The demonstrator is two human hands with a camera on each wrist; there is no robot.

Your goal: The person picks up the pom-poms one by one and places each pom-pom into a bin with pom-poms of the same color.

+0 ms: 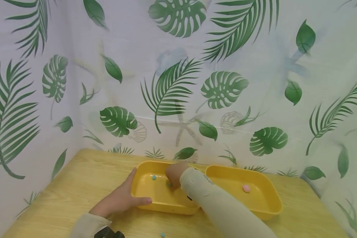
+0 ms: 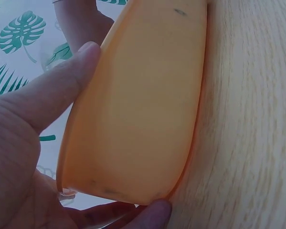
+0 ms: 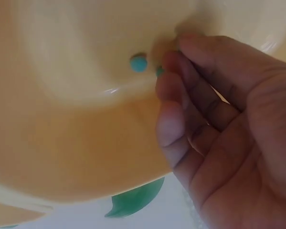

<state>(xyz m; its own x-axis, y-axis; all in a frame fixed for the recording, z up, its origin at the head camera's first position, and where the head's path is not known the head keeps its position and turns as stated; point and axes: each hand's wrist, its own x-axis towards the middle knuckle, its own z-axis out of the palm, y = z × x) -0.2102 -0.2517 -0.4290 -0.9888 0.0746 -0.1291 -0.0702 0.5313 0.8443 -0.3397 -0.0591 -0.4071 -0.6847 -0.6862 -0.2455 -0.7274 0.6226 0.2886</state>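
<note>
My left hand (image 1: 123, 197) grips a yellow plastic tray (image 1: 159, 207) at its left end, with the thumb over the near rim and the fingers along the outer side. In the left wrist view the tray's wall (image 2: 138, 95) stands between thumb and fingers. My right hand (image 3: 228, 114) reaches down inside this tray, fingers bent and thumb tip close to the index fingertip. A small teal ball (image 3: 138, 62) lies on the tray floor beside the fingers. Another teal ball (image 3: 159, 70) shows partly behind the fingertips; I cannot tell whether they pinch it.
A second yellow tray (image 1: 273, 195) stands against the first on the right, with a pink ball (image 1: 246, 188) inside. One loose teal ball (image 1: 162, 235) lies on the wooden table (image 1: 104, 168) near the front. Leaf-printed cloth (image 1: 178, 138) rises behind the trays.
</note>
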